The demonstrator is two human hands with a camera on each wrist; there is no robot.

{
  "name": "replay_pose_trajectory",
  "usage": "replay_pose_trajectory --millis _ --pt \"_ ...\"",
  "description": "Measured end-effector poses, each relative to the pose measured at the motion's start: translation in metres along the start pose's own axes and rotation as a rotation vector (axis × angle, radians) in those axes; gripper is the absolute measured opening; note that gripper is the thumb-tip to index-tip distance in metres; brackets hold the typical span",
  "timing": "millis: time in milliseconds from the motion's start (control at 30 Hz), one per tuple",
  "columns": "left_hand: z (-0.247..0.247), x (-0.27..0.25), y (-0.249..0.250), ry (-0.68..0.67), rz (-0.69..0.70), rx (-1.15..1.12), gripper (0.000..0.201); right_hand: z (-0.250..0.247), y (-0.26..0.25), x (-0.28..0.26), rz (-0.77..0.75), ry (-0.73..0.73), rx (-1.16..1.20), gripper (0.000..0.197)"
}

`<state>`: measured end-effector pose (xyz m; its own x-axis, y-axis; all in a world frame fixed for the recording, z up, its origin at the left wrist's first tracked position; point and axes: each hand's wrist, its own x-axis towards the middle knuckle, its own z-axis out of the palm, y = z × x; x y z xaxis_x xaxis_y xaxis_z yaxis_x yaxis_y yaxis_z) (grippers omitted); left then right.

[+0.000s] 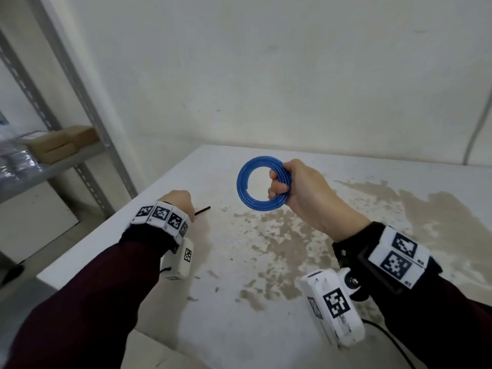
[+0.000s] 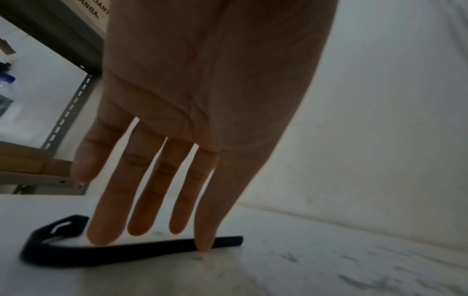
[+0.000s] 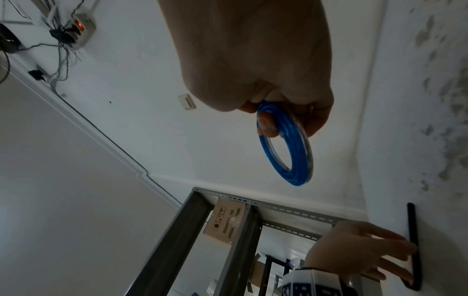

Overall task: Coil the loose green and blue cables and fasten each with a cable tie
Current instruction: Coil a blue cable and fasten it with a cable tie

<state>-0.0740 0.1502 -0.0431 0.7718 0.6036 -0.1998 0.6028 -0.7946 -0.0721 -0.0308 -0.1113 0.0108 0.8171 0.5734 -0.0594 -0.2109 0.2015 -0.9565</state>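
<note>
My right hand (image 1: 281, 186) holds a coiled blue cable (image 1: 246, 193) up above the white table (image 1: 266, 302), fingers curled through the ring. In the right wrist view the blue cable (image 3: 296, 160) hangs from that right hand (image 3: 278, 124). My left hand (image 1: 178, 199) is down at the table's left edge. Its straight fingers (image 2: 142, 224) touch a black cable tie (image 2: 113, 254) lying flat, with one end looped. One tip of the cable tie (image 1: 203, 209) sticks out past the hand. The left hand (image 3: 362, 254) touching the cable tie (image 3: 412, 230) also shows in the right wrist view. No green cable is in view.
A grey metal shelf rack (image 1: 87, 102) with cardboard boxes (image 1: 61, 142) stands left of the table. A white wall rises right behind the table. The tabletop has worn, brownish patches (image 1: 287, 241). A power strip (image 3: 81, 28) with wires shows in the right wrist view.
</note>
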Motion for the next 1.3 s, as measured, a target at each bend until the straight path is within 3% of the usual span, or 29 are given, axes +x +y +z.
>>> replay_pose_trajectory --millis 67,200,300,400,567,633,800,1000,1233,1300 --pt "0.006 0.007 -0.004 0.028 0.017 0.022 0.025 0.004 0.003 -0.001 0.003 0.002 -0.044 0.035" --pt "0.006 0.016 -0.01 -0.018 0.041 -0.016 0.004 0.007 0.003 -0.004 -0.016 -0.009 -0.086 0.032" --pt "-0.01 0.009 -0.003 0.059 0.07 -0.11 0.008 0.0 0.001 -0.006 -0.066 -0.055 -0.123 0.03" --pt "-0.032 -0.01 0.018 0.131 0.169 -0.457 0.009 -0.012 -0.005 -0.007 -0.145 -0.092 -0.1 0.033" --pt "-0.065 -0.047 0.073 0.104 0.527 -1.08 0.01 -0.041 -0.031 -0.012 -0.24 -0.105 -0.096 0.034" --pt "-0.074 -0.054 0.098 0.119 0.603 -1.188 0.018 -0.055 -0.043 -0.014 -0.254 -0.104 -0.098 0.034" --pt "-0.085 -0.06 0.157 0.098 0.702 -1.268 0.011 -0.1 -0.07 -0.018 -0.227 -0.202 -0.31 0.034" --pt "-0.085 -0.066 0.216 -0.004 0.791 -1.482 0.052 -0.147 -0.085 -0.023 -0.198 -0.276 -0.56 0.036" --pt "-0.087 -0.076 0.25 0.07 0.721 -1.561 0.007 -0.175 -0.092 -0.028 -0.176 -0.271 -0.69 0.033" --pt "-0.087 -0.078 0.256 0.066 0.736 -1.547 0.004 -0.176 -0.09 -0.024 -0.171 -0.27 -0.725 0.032"
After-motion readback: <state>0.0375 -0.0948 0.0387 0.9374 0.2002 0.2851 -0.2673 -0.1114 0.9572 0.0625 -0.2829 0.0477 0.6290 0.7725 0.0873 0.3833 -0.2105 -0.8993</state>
